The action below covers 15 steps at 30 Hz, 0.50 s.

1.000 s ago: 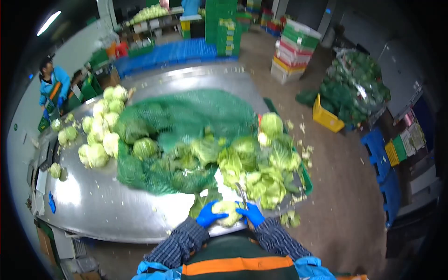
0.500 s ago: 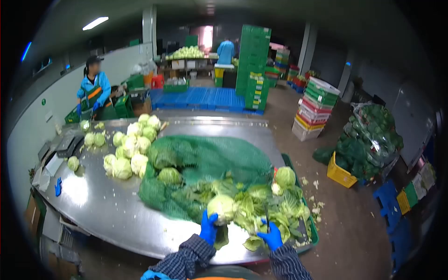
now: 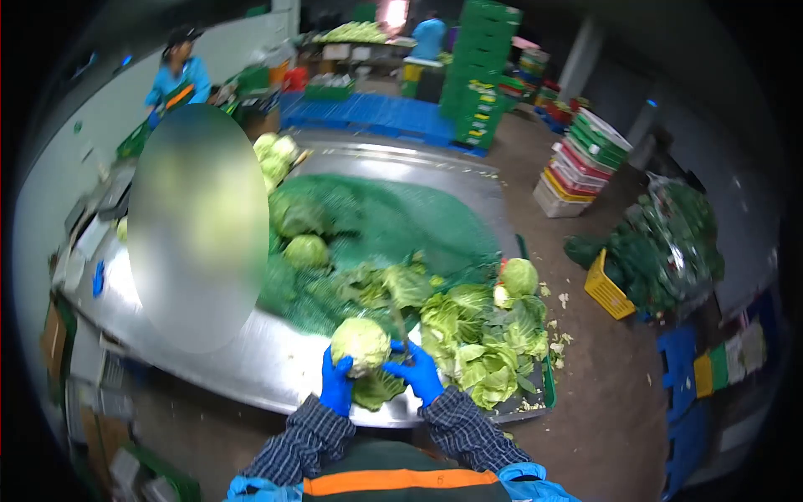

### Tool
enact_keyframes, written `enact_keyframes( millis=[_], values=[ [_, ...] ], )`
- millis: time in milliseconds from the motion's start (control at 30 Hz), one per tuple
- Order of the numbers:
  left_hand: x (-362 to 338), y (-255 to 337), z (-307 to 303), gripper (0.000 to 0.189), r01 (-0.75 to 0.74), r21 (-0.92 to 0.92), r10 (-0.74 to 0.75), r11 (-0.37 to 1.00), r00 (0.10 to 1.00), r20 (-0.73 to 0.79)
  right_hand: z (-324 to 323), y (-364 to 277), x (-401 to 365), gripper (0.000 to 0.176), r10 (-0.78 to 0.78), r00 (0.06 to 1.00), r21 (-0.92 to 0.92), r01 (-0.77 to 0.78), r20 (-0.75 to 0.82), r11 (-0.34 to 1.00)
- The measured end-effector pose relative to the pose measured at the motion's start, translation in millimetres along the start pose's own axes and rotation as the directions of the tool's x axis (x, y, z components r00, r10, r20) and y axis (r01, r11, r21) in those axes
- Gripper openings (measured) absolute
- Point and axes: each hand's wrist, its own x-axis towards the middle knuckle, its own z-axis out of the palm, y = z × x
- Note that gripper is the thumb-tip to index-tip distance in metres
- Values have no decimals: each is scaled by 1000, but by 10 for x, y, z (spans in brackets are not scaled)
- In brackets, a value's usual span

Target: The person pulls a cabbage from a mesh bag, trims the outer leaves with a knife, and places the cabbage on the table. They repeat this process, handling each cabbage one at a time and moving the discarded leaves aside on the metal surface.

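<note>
My left hand (image 3: 338,383), in a blue glove, holds a pale green cabbage (image 3: 360,345) from its lower left side. Close to the right side of that cabbage is my right hand (image 3: 418,376), gloved in blue and closed on a knife (image 3: 400,325) whose blade points up. A loose dark outer leaf (image 3: 378,390) lies below the cabbage, between the hands. Cut cabbage leaves (image 3: 487,374) are piled to the right, and a green mesh bag (image 3: 401,217) with cabbages spreads beyond the hands on the metal table (image 3: 209,376).
At the back left stands a person (image 3: 178,79) in blue. Another person (image 3: 429,38) is farther back, near stacked green crates (image 3: 481,71). Coloured crates (image 3: 583,163) and a yellow crate (image 3: 608,286) with green mesh bags are on the right. A blurred oval hides part of the table.
The view has tilted down. My right hand has moved left from the leaf pile to the cabbage, with the knife still in it. The cabbage and my left hand have shifted slightly.
</note>
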Motion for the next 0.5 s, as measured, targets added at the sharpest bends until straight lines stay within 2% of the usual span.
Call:
enact_keyframes(
  millis=[33,67,100,133,167,200,233,267,333,367,400,433,467,500],
  values=[
    [27,44,-72,67,11,-8,-11,1000,1000,-7,45,64,87,48,13,1000,103,-15,15,995],
    [-12,23,-244,64,62,-117,-65,991,998,-16,106,193,211,44,-96,994,226,84,43,971],
    [2,-36,-442,60,82,-193,-92,978,995,-42,172,49,226,44,-63,994,183,46,88,982],
    [-3,91,-395,57,11,-109,-21,994,995,-93,252,39,312,40,-1,994,195,-20,110,981],
    [22,146,-550,57,109,-132,-131,985,977,-170,410,-92,349,34,-12,999,149,5,44,989],
    [9,380,-481,59,137,-111,-163,984,950,-265,579,-103,447,29,-32,999,99,36,-44,994],
    [64,393,-753,61,218,-297,-290,930,930,-225,800,-130,531,26,-77,988,150,97,-130,984],
    [89,591,-745,58,118,-231,-158,966,974,-160,982,-130,627,24,-93,981,229,131,-169,965],
    [230,734,-1220,54,137,-227,-185,964,961,-204,1327,-119,794,21,-70,991,232,95,-113,968],
    [317,800,-1474,43,170,-619,-159,767,984,74,1502,-138,843,20,-60,995,237,77,-79,969],
    [446,952,-1735,35,278,-867,-6,414,953,302,1695,-168,915,19,-54,997,243,65,-53,968],
    [566,1254,-1819,34,51,-603,-39,796,999,32,1806,-106,1008,19,-78,997,192,75,6,978],
    [646,1637,-1849,34,-80,-133,51,988,978,-204,1952,-167,1021,20,-15,1000,201,10,22,979],
    [662,2000,-1918,36,-153,153,182,976,964,-194,2028,-82,1075,24,26,998,210,-36,51,977]
  ],
)
